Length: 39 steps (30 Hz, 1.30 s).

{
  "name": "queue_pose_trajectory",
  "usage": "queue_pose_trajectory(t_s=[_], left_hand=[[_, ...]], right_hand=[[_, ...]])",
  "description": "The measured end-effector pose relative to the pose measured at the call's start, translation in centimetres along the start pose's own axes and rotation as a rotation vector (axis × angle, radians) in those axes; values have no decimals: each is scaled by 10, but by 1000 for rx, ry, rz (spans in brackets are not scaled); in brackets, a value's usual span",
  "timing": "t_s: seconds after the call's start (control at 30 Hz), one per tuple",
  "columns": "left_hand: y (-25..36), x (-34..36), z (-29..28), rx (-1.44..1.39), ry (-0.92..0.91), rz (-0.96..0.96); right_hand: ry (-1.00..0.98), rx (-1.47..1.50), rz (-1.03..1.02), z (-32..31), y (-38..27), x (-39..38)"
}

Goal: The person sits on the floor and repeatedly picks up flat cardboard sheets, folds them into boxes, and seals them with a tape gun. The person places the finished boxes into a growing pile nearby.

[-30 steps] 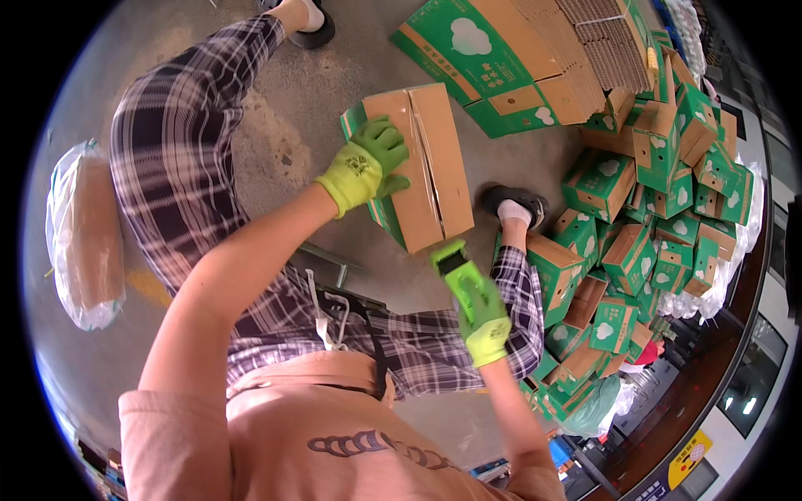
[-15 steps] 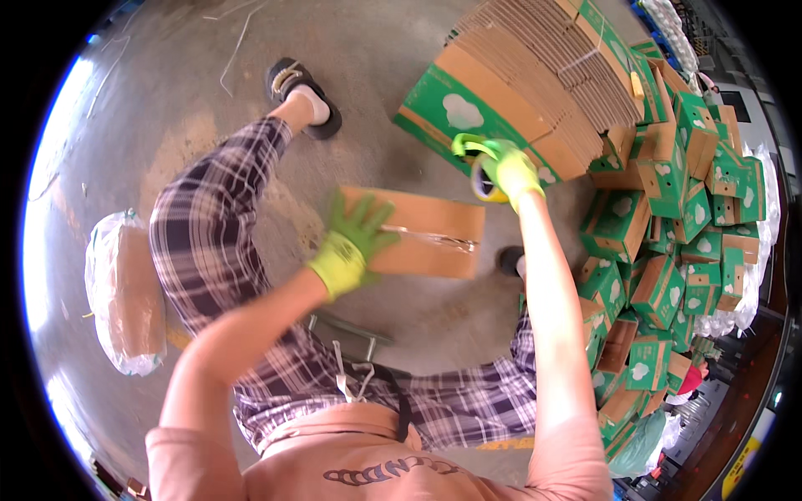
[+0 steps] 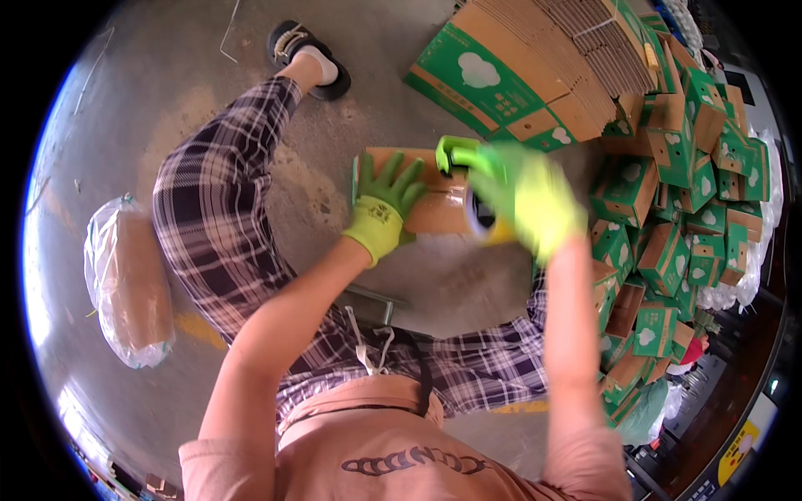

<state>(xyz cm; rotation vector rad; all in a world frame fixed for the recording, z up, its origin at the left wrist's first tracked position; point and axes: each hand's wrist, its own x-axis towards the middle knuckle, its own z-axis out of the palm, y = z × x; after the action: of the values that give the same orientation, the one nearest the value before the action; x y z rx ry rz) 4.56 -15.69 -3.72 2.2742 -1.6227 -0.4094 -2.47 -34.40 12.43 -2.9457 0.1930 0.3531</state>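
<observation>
A brown cardboard box point(image 3: 434, 219) is in front of me between my legs, with shiny clear tape along the seam of its upper face. My left hand point(image 3: 384, 204), in a green and yellow glove, lies spread on the left part of that face. In my gloved right hand point(image 3: 530, 196), blurred by motion, is a bright green tape dispenser point(image 3: 458, 154) with a roll of tape in it. The dispenser is over the right part of the box and hides that end. Whether it touches the cardboard I cannot tell.
A strapped stack of flattened green and brown cartons point(image 3: 535, 71) stands at the far right. Beside it rises a heap of green boxes point(image 3: 664, 250). On the floor at left lies a plastic-wrapped brown bundle point(image 3: 138, 280). A low metal stool frame point(image 3: 376, 305) shows under me.
The tape dispenser has come from beyond the box's right end to over its right part. The box and my left hand appear farther up in view, and my left hand still rests on it.
</observation>
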Motion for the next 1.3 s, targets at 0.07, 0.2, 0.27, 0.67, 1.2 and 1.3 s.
queue_pose_trajectory(t_s=[0.07, 0.2, 0.27, 0.67, 1.2, 1.3], left_hand=[[-15, -4, 0, -3, -4, -38], [-2, 2, -8, 55, 24, 15], [3, 7, -5, 57, 45, 103], [123, 128, -83, -450, -145, 687], [69, 355, -5, 226, 303, 343], [36, 385, -21, 242, 123, 352]], right_hand=[[328, 152, 258, 41, -72, -79], [113, 384, 578, 192, -116, -149], [283, 451, 604, 238, -82, -106], [810, 967, 790, 305, 44, -117], [2129, 1942, 330, 46, 169, -302], [1974, 2316, 45, 129, 141, -301]])
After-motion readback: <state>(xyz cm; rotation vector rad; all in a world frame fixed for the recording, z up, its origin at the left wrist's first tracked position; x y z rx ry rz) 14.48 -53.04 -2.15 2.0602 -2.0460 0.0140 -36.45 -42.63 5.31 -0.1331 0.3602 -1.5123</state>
